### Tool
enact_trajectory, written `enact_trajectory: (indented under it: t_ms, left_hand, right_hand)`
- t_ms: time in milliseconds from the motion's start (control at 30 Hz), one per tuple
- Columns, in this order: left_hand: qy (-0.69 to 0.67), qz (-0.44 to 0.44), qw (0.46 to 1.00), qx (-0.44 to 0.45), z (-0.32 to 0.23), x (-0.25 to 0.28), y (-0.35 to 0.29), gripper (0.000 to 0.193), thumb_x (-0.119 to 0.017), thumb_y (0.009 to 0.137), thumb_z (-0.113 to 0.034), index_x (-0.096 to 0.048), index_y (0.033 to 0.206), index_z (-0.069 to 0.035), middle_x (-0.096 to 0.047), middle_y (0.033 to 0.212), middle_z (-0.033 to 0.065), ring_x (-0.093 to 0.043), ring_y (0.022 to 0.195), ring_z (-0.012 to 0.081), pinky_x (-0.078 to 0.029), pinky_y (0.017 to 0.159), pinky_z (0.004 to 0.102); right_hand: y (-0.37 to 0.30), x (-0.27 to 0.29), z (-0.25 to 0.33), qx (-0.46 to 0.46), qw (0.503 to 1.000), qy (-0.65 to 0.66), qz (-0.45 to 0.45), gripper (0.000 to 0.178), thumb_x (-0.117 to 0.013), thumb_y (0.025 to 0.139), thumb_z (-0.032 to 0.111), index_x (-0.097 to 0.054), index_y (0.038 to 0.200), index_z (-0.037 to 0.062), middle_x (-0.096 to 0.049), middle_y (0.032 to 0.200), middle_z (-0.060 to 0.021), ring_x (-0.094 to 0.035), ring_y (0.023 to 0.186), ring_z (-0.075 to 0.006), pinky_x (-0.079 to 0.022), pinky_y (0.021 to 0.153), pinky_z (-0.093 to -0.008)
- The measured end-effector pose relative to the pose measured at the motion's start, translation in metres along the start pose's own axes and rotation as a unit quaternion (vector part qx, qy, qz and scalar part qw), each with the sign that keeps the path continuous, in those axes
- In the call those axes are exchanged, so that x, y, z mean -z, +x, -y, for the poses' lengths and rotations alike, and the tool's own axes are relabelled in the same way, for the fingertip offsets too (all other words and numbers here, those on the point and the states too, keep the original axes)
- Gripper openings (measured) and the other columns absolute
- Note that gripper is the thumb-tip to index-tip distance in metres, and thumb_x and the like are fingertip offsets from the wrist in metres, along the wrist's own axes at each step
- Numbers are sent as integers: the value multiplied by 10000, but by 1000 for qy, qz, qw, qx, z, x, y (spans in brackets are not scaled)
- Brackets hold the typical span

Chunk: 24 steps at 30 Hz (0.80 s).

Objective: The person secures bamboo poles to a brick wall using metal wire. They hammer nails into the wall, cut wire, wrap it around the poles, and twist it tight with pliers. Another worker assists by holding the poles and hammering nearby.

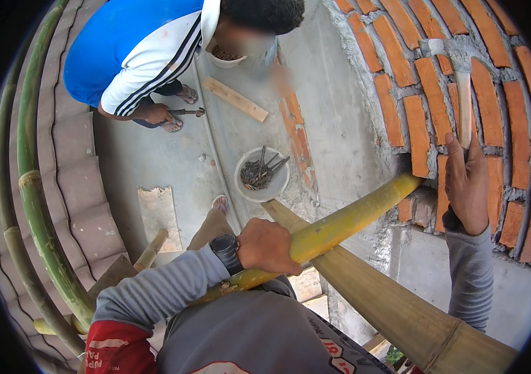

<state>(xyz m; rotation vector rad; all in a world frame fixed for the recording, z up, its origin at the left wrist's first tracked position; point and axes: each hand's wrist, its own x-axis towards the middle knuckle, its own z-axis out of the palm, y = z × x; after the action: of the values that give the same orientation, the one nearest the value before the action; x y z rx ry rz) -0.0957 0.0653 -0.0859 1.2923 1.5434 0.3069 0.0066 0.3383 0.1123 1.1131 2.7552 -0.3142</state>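
Observation:
My left hand (267, 247), with a dark watch at its wrist, is closed round a yellow bamboo pole (356, 215). The pole slants across my body, and its far end meets a gap low in the brick wall (429, 87). On the right, my right hand (467, 181) grips the lower end of a hammer (464, 106) with a pale wooden handle. Its grey head appears in front of the bricks, above my hand; whether it touches them I cannot tell. A wider, tan bamboo pole (396, 305) crosses beneath the yellow one.
Below, a white bucket (241, 181) holds dark metal pieces. Another person (147, 62) bends over at upper left, a tool in one hand. A plank (234, 98) and a board (158, 215) lie on the concrete. Green bamboo poles (32, 156) run along the tiled roof (72, 162).

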Motion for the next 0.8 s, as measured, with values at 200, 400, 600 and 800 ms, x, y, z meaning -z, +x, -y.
enact_trajectory:
  t_ms: [200, 400, 600, 800]
  left_hand:
    - [7, -6, 1000, 10, 2, -9, -1, 666, -622, 684, -605, -744, 885, 18, -717, 821, 219, -708, 785, 371, -553, 699, 438]
    - [54, -214, 973, -73, -27, -40, -2, 968, -760, 699, -439, -379, 1415, 90, -626, 1090, 246, -660, 949, 397, -530, 816, 491]
    - [155, -278, 948, -18, -64, -67, 10, 1143, -849, 616, -510, -342, 1403, 146, -572, 1198, 251, -634, 993, 411, -508, 850, 512]
    - [196, -344, 918, -10, -68, -81, 12, 1217, -878, 474, -667, -429, 1299, 107, -603, 1122, 224, -648, 981, 388, -539, 846, 459]
  right_hand:
    - [-55, -60, -39, 223, 940, -152, 210, 247, -668, 877, 237, -577, 895, 9, -619, 641, -217, -630, 628, -439, -486, 591, -539]
    - [-134, -107, -117, -31, 959, 278, -36, 157, -678, 895, 136, -589, 958, 24, -538, 599, -78, -562, 492, -239, -436, 514, -395]
    - [-312, -266, -173, -224, 816, 520, -114, 16, -592, 937, 88, -590, 922, 94, -502, 716, 9, -457, 542, -113, -392, 468, -260]
    - [-397, -403, -211, -356, 747, 548, 119, 224, -647, 881, 83, -568, 1081, 23, -521, 631, -33, -459, 412, -109, -368, 347, -289]
